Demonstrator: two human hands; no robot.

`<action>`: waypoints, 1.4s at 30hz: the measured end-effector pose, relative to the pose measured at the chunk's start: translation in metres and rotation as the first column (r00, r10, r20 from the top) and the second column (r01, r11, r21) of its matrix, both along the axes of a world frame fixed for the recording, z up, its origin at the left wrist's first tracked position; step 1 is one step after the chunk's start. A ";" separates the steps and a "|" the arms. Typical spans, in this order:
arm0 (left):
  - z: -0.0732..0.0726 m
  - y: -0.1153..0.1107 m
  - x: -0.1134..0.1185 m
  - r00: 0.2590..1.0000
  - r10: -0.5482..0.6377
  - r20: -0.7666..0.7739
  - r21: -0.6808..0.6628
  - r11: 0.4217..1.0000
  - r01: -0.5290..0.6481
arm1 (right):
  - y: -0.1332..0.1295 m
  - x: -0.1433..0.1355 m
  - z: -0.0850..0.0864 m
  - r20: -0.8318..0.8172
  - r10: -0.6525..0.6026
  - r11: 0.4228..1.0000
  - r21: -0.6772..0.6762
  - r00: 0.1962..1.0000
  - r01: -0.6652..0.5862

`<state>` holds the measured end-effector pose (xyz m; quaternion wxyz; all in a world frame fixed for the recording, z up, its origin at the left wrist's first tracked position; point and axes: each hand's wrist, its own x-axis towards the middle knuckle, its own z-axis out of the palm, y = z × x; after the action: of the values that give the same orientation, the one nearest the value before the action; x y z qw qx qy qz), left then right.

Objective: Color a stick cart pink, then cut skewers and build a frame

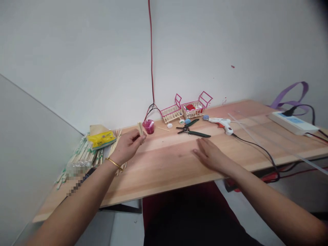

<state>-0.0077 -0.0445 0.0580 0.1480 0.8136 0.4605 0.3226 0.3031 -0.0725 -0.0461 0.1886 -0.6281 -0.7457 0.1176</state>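
Many wrapped sticks (79, 152) are heaped at the left end of the table (159, 174), with a yellow packet (102, 139) laid over them and loose sticks (112, 148) spread just beside it. Farther right, a small bunch of sticks (140, 127) is held above the table by the left hand (126, 145), pinched nearly upright between thumb and fingers; their number cannot be told. These can be judged light, stiff, apt to slide against one another and easily snapped if bent, so they are best gripped around the middle, pressed together. Beyond, a pink cup (149, 127) and two slatted baskets (171, 117) are set near the wall, with green-handled cutters (199, 134) laid in front. Near these the right hand (210, 155) is held with fingers extended loosely side by side, nothing seen in them. Farthest right, a glue gun (224, 122) and a white power box (292, 123) are placed.
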 end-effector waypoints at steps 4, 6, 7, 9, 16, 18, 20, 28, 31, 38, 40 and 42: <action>0.011 0.010 0.023 0.999 -0.049 0.001 0.038 0.998 0.049 | -0.037 -0.057 0.008 -0.022 0.375 0.927 -0.010 0.927 -0.375; 0.016 0.013 0.040 0.995 -0.099 0.032 0.011 0.995 0.098 | -0.058 -0.099 0.023 -0.231 0.860 0.448 -0.085 0.455 -0.890; 0.017 0.014 0.046 0.992 -0.120 0.046 -0.019 0.993 0.121 | -0.063 -0.113 0.031 -0.355 0.923 0.121 -0.091 0.146 -0.988; 0.013 0.014 0.055 0.982 -0.167 0.084 -0.109 0.978 0.176 | -0.057 -0.122 0.045 -0.524 0.851 -0.079 -0.063 -0.035 -0.995; -0.048 0.028 0.059 0.866 0.046 0.498 -0.403 0.896 0.185 | 0.060 -0.057 0.055 -0.464 0.406 0.876 -0.049 0.787 -0.480; -0.067 0.035 0.067 0.775 0.123 0.620 -0.466 0.852 0.238 | 0.081 -0.050 0.049 -0.508 0.338 0.921 0.005 0.792 -0.390; -0.080 0.040 0.076 0.747 0.164 0.645 -0.514 0.816 0.264 | 0.089 -0.051 0.040 -0.598 0.315 0.932 0.047 0.737 -0.361; -0.089 0.037 0.084 0.844 0.044 0.535 -0.552 0.774 0.310 | 0.093 -0.056 0.012 -0.792 0.268 0.869 -0.046 0.548 -0.492; -0.089 0.037 0.083 0.844 0.062 0.532 -0.593 0.739 0.319 | 0.096 -0.053 0.008 -0.820 0.240 0.853 -0.077 0.519 -0.516; -0.092 0.039 0.080 0.905 0.020 0.425 -0.568 0.785 0.249 | 0.093 -0.053 0.007 -0.920 0.080 0.838 -0.147 0.385 -0.526; -0.089 0.040 0.077 0.939 -0.055 0.341 -0.506 0.831 0.232 | 0.090 -0.053 0.010 -0.926 0.068 0.828 -0.156 0.372 -0.539; -0.086 0.040 0.074 0.965 -0.140 0.223 -0.429 0.875 0.226 | 0.089 -0.052 0.011 -0.922 0.071 0.808 -0.170 0.380 -0.564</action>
<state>0.0663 -0.0050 -0.0281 0.4047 0.7635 0.4274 0.2659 0.2512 0.0160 -0.0346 0.3655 -0.3349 -0.5930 0.6345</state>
